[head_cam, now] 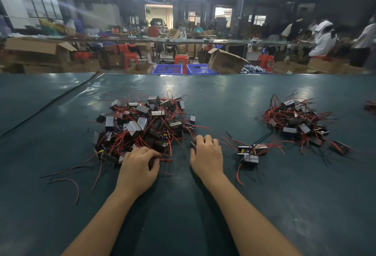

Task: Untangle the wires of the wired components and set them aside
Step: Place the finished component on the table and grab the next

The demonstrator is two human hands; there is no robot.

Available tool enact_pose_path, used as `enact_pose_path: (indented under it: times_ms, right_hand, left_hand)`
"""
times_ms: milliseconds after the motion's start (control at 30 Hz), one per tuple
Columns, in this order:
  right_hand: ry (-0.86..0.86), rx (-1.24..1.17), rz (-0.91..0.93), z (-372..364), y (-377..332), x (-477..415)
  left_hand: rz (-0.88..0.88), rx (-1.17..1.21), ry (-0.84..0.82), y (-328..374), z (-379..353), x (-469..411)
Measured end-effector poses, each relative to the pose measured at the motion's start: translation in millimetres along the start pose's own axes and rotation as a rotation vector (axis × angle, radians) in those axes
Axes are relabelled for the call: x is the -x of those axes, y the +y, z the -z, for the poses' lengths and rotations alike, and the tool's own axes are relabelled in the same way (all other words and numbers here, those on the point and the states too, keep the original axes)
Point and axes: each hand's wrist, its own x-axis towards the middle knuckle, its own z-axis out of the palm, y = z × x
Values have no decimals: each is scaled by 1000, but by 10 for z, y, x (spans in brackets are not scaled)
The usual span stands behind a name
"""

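— What lies toward the left edge of the worktop (284,205)?

— A few loose wires (67,182), red and black. They lie flat on the green surface near the front left, trailing out from the heap beside them.

— And the heap itself?

— The tangled pile (142,125) sits left of the middle. It is made of dark blocks with shiny metal faces, with red leads knotted through the lot.

— Where is your left grip?

— My left grip (138,168) is at the near rim of that pile. The fingers are curled in, and thumb and fingers are closed on a dark component (152,162). Its red leads run back into the tangle.

— And the right one?

— My right grip (206,154) rests on the worktop just right of the pile, apart from the left. Its fingers are bent down over a single component (192,145), and only the metal end shows past my forefinger.

— What is further right?

— A pair of components (251,154) lies near my right grip, the two touching each other with their leads splayed out. Beyond them, toward the far right, is a second heap (297,121), smaller and well apart from the tangled pile. At the right edge there is a scrap of red wiring (371,106), cut off by the view.
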Motion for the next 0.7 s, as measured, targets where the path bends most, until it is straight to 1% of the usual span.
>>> enact_pose_path:
  times_ms: [133, 200, 300, 367, 433, 533, 633, 700]
  right_hand:
    - [1, -194, 7, 114, -5, 188]
    - [40, -349, -56, 196, -17, 274]
    - [201, -542, -189, 311, -36, 350]
    - [327, -668, -219, 370, -60, 378]
    - [399, -774, -166, 409, -104, 412]
    - [415, -845, 13, 436, -183, 470]
    - [323, -833, 197, 429, -257, 524]
    - [223, -852, 299, 422, -286, 560]
  left_hand:
    - [-27, -23, 9, 33, 31, 31]
    - [-48, -23, 38, 64, 50, 66]
    - [-93, 26, 102, 114, 90, 133]
    - [-93, 135, 114, 171, 102, 169]
    - [-27, 344, 74, 268, 105, 194]
    - [180, 712, -87, 463, 107, 197]
    - [365, 992, -239, 576, 67, 170]
    - [476, 1115, -284, 612, 60, 152]
